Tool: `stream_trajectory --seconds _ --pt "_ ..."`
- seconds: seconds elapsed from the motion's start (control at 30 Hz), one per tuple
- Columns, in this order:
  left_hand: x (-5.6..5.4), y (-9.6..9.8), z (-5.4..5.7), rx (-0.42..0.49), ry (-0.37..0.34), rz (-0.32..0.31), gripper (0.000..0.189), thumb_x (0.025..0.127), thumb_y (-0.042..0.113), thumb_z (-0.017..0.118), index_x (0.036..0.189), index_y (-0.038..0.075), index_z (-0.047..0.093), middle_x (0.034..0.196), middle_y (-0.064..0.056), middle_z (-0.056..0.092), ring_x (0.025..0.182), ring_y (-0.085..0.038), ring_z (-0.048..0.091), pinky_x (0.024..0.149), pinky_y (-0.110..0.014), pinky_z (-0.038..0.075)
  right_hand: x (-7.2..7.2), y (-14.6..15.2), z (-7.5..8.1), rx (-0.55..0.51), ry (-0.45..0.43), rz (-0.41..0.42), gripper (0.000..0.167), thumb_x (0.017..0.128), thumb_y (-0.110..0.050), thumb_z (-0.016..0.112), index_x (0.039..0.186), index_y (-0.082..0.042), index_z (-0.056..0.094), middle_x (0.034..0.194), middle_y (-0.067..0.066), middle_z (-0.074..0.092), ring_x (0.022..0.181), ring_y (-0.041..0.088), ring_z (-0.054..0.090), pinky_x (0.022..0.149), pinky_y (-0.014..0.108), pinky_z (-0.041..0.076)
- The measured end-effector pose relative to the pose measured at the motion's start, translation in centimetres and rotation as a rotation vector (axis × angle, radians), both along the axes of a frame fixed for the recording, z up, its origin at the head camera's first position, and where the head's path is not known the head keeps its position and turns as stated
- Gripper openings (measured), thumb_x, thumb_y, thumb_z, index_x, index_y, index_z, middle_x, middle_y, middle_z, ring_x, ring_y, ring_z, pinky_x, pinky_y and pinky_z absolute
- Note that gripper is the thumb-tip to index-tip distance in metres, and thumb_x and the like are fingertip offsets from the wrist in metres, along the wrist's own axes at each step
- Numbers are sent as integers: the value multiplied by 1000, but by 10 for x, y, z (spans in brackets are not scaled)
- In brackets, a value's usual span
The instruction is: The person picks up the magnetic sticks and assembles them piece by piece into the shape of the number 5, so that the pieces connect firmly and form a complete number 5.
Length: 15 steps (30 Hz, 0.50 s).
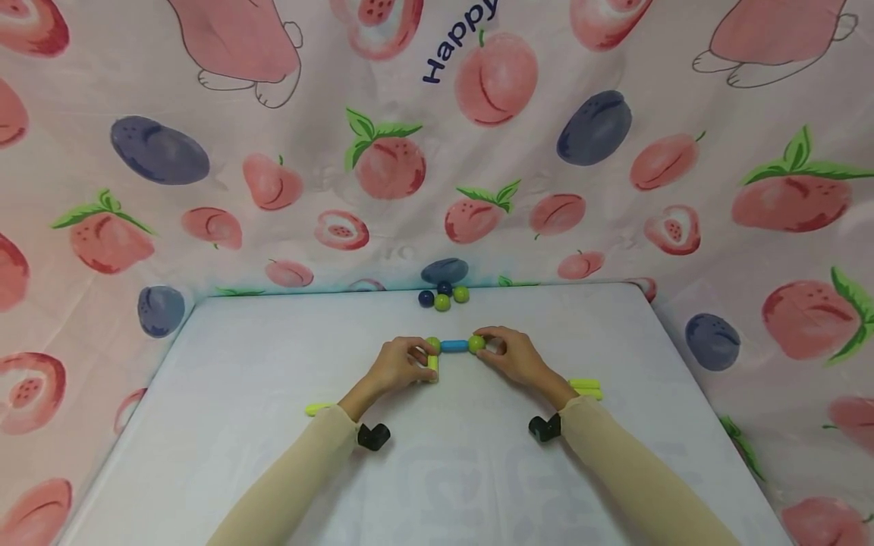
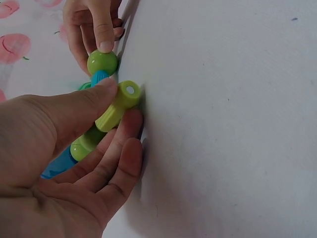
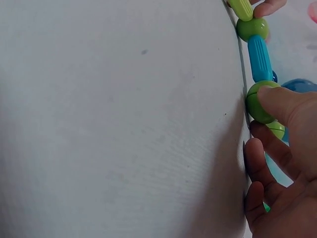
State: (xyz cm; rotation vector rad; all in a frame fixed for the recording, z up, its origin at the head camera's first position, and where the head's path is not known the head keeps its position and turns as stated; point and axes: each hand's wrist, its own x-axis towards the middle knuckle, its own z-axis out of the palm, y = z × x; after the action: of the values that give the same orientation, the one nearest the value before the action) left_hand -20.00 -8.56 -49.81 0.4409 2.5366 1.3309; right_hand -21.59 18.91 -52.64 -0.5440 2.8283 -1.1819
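Observation:
A ribbed blue rod [image 1: 454, 346] joins two green balls, one at each end, above or on the white table. My left hand [image 1: 403, 362] pinches a yellow-green rod [image 1: 433, 367] between thumb and fingers. That rod points toward me from the left green ball [image 1: 433, 344]; its free end shows a round silvery face in the left wrist view. On the other side, my right hand [image 1: 517, 353] holds the right green ball [image 1: 476, 344] by thumb and forefinger. In the right wrist view the blue rod [image 3: 260, 58] meets both balls in one line.
Several loose balls, dark blue [image 1: 426, 299] and green [image 1: 442, 303], sit at the table's back edge. One yellow-green rod [image 1: 319, 409] lies by the left forearm. Two more yellow-green rods [image 1: 585, 389] lie beside the right wrist. Fruit-patterned cloth [image 1: 389, 243] hangs behind the table.

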Motion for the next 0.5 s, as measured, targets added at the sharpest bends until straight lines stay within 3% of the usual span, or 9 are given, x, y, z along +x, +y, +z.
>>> stream_trajectory --seconds 0.5 --pt "0 0 -5 -14 33 2 35 78 9 90 109 7 75 95 -8 72 75 -14 62 69 -29 51 -1 -1 0 15 -9 -1 39 94 -18 77 132 -13 68 120 7 69 74 13 52 66 28 45"
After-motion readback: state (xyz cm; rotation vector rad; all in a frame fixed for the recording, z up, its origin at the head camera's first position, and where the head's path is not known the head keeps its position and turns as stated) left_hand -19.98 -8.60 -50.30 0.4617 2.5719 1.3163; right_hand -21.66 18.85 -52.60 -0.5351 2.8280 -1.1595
